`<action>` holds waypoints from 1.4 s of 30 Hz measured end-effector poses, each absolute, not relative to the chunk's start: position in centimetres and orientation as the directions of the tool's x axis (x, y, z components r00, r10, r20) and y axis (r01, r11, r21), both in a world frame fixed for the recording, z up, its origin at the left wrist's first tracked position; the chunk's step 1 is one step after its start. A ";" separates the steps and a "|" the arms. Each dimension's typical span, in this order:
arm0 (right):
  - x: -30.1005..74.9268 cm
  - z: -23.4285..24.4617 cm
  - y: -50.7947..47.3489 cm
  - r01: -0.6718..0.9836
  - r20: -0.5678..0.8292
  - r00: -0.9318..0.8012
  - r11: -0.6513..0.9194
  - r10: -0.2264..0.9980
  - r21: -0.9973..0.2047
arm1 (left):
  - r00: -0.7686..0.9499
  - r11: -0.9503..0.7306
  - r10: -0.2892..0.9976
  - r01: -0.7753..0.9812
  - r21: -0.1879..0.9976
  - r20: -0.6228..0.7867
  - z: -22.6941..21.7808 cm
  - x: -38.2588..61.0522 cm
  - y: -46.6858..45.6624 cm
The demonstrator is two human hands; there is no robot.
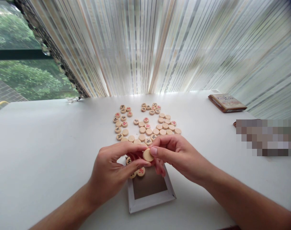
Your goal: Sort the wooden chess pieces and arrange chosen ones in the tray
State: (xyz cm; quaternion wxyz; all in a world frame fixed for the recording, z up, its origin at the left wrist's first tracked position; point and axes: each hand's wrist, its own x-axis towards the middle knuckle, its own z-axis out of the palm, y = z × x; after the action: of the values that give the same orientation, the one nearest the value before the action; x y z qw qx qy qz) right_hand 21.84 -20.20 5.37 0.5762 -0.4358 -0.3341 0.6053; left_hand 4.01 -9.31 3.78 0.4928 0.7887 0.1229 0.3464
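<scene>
Between my two hands is a round wooden xiangqi piece, its blank side toward me. My left hand pinches it from the left with thumb and fingers. From the right, the thumb and fingers of my right hand grip its edge. Below them lies a shallow white box tray with a brown bottom. A piece with a red character and a few black-marked pieces sit at its far left corner, partly covered by my left hand.
Beyond my hands, several xiangqi pieces spread over the white table, some blank side up, others showing red or black characters. A flat printed box lies at the back right. Striped curtains hang along the far edge. A pixelated patch covers the right side.
</scene>
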 end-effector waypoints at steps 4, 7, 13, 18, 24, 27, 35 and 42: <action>21.8 5.6 -20.3 -0.409 -0.151 0.047 -0.119 0.987 -0.905 | 0.730 -0.475 0.533 -0.161 0.865 0.429 3.9 4.0 -9.4; 21.9 5.6 -20.3 -0.421 -0.146 0.034 -0.118 0.989 -0.900 | 0.726 -0.474 0.537 -0.161 0.866 0.429 3.9 4.0 -9.4; 22.0 5.4 -20.3 -0.431 -0.137 0.012 -0.118 0.991 -0.894 | 0.729 -0.475 0.532 -0.165 0.864 0.432 3.8 4.0 -9.4; 22.2 5.1 -20.3 -0.439 -0.114 -0.003 -0.104 0.993 -0.893 | 0.731 -0.478 0.527 -0.166 0.863 0.433 3.9 4.0 -9.4; 22.4 5.1 -20.4 -0.453 -0.119 -0.045 -0.126 0.992 -0.882 | 0.727 -0.489 0.529 -0.161 0.857 0.438 3.8 3.9 -9.4; 22.4 5.1 -20.4 -0.466 -0.150 -0.055 -0.158 0.987 -0.871 | 0.725 -0.487 0.534 -0.156 0.859 0.434 3.7 3.8 -9.3; 22.3 5.2 -20.4 -0.485 -0.206 -0.043 -0.200 0.978 -0.851 | 0.724 -0.508 0.533 -0.141 0.850 0.438 3.7 3.9 -9.3; 21.9 4.8 -20.4 -0.400 -0.195 0.060 -0.156 0.979 -0.903 | 0.743 -0.534 0.503 -0.134 0.835 0.441 3.7 4.0 -9.5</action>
State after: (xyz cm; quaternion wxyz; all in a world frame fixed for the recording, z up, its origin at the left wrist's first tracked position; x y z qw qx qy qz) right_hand 21.88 -20.36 4.80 0.5670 -0.4564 -0.3173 0.6079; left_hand 3.99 -9.52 3.66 0.4687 0.8073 0.1144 0.3397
